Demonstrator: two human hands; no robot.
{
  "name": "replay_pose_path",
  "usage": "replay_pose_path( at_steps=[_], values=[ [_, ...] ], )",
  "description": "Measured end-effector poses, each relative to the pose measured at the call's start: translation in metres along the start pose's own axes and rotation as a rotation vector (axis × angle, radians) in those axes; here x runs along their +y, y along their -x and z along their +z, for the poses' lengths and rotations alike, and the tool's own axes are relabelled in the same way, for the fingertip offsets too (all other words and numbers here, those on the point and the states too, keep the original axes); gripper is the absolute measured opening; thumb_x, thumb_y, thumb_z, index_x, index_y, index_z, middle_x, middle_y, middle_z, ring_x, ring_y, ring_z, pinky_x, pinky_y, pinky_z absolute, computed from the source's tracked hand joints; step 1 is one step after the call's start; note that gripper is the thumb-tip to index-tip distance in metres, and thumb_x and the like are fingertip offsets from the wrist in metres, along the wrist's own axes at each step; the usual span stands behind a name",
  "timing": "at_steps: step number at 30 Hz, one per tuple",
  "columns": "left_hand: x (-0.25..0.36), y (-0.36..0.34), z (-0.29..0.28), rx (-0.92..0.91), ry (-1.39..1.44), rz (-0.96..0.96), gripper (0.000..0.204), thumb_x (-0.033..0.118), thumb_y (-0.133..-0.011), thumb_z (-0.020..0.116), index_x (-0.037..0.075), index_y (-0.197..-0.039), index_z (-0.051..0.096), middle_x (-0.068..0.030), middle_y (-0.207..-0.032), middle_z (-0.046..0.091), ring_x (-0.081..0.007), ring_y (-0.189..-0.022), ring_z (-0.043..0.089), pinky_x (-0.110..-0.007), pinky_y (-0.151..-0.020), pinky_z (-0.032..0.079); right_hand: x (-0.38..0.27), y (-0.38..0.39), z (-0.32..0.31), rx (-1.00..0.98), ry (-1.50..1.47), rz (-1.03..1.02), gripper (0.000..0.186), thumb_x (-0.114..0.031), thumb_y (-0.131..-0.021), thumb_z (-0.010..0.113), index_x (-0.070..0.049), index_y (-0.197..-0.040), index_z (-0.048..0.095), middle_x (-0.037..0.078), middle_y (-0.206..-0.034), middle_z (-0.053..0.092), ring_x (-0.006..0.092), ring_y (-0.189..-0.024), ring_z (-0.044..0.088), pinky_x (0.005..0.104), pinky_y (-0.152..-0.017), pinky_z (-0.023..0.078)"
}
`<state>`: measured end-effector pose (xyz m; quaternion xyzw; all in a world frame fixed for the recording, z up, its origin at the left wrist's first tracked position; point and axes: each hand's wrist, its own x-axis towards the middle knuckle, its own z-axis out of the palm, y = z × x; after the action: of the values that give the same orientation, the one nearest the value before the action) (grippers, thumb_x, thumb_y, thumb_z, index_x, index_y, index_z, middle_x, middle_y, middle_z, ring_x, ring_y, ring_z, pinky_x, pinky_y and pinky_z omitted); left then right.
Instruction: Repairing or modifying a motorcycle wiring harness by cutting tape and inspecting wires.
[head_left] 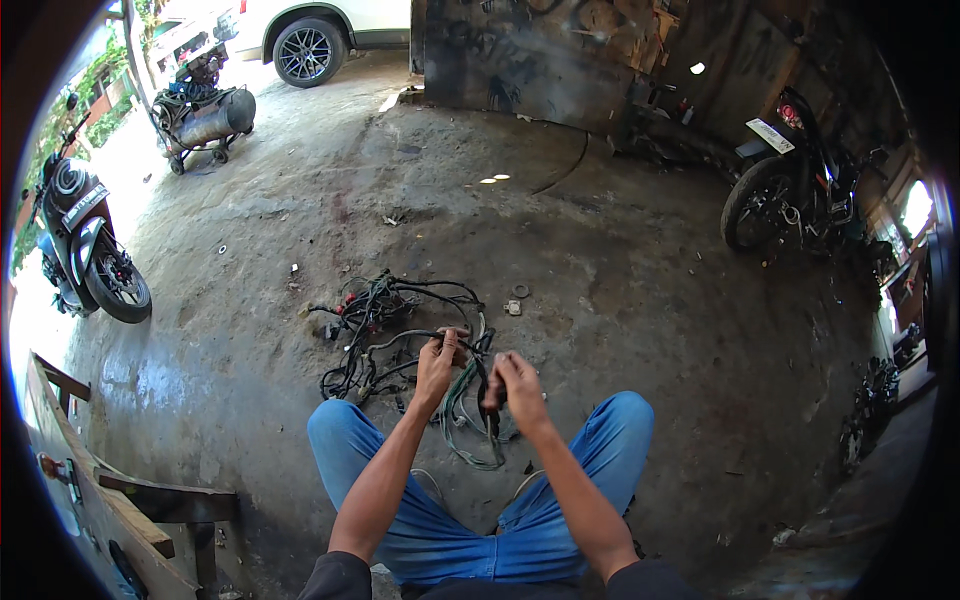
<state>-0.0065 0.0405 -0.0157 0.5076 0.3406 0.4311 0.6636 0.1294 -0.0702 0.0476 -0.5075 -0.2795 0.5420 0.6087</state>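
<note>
A tangled wiring harness [375, 310] of black, green and grey cables lies on the concrete floor in front of my knees. A red connector shows among its wires at the far left. My left hand [440, 360] is closed round a black cable of the harness, thumb on top. Just to the right, my right hand [514, 385] is curled, its fingers pinched close to the dark strand that hangs down there. What exactly sits between those fingers is too small to make out. Loose green wires [455, 420] hang in a loop below and between my hands.
A dark ring [520, 291] and a small pale block [513, 308] lie just beyond the harness. Motorcycles stand at the left [90, 240] and right [785, 180]. An air compressor [210, 115] and a white car [330, 30] are farther back. A wooden bench [130, 500] flanks my left.
</note>
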Motion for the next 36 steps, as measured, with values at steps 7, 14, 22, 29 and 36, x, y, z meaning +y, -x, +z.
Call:
replay_pose_path(
  at_steps=[7,14,22,29,36],
  values=[
    [0.008,0.008,0.015,-0.171,0.270,-0.049,0.042,0.041,-0.110,0.042,0.001,-0.106,0.056,-0.0102,-0.100,0.066,-0.0242,-0.091,0.071,-0.037,-0.084,0.056,-0.056,-0.059,-0.021,-0.012,0.268,0.041,0.027,-0.028,-0.104,0.060,-0.004,-0.094,0.068,-0.008,-0.062,0.040,0.0031,-0.048,0.033,0.0252,-0.044,0.025],
    [0.016,0.014,0.020,-0.409,0.318,-0.261,0.040,0.038,-0.110,0.041,0.001,-0.112,0.055,-0.0156,-0.111,0.068,-0.0320,-0.104,0.071,-0.047,-0.098,0.058,-0.026,-0.099,-0.038,0.227,0.849,-0.282,0.036,-0.036,-0.092,0.073,-0.002,-0.104,0.075,0.007,-0.074,0.064,0.0254,-0.072,0.062,0.0389,-0.073,0.049],
    [-0.004,0.003,0.007,-0.164,-0.174,0.021,0.048,0.042,-0.108,0.051,0.000,-0.120,0.071,-0.0092,-0.107,0.073,-0.0119,-0.092,0.065,-0.030,-0.081,0.052,-0.008,0.007,0.007,0.304,0.579,-0.411,0.020,-0.012,-0.098,0.063,0.000,-0.114,0.069,0.010,-0.095,0.069,0.0194,-0.086,0.067,0.0332,-0.077,0.053],
    [0.000,0.005,0.010,-0.082,-0.164,-0.077,0.040,0.035,-0.108,0.055,0.000,-0.114,0.074,0.0016,-0.077,0.063,-0.0056,-0.070,0.054,-0.024,-0.064,0.044,0.061,0.009,0.019,0.271,0.474,-0.158,0.037,-0.017,-0.103,0.061,0.002,-0.134,0.063,0.009,-0.110,0.074,0.0096,-0.096,0.067,0.0292,-0.083,0.054],
    [0.011,0.012,0.010,-0.103,-0.107,-0.220,0.042,0.040,-0.106,0.057,0.001,-0.101,0.074,0.0038,-0.074,0.062,-0.0036,-0.060,0.047,-0.024,-0.050,0.035,0.054,0.000,0.011,0.227,-0.366,0.174,0.025,-0.024,-0.101,0.065,-0.008,-0.118,0.071,0.004,-0.111,0.073,0.0175,-0.101,0.068,0.0333,-0.091,0.054]
  ],
)
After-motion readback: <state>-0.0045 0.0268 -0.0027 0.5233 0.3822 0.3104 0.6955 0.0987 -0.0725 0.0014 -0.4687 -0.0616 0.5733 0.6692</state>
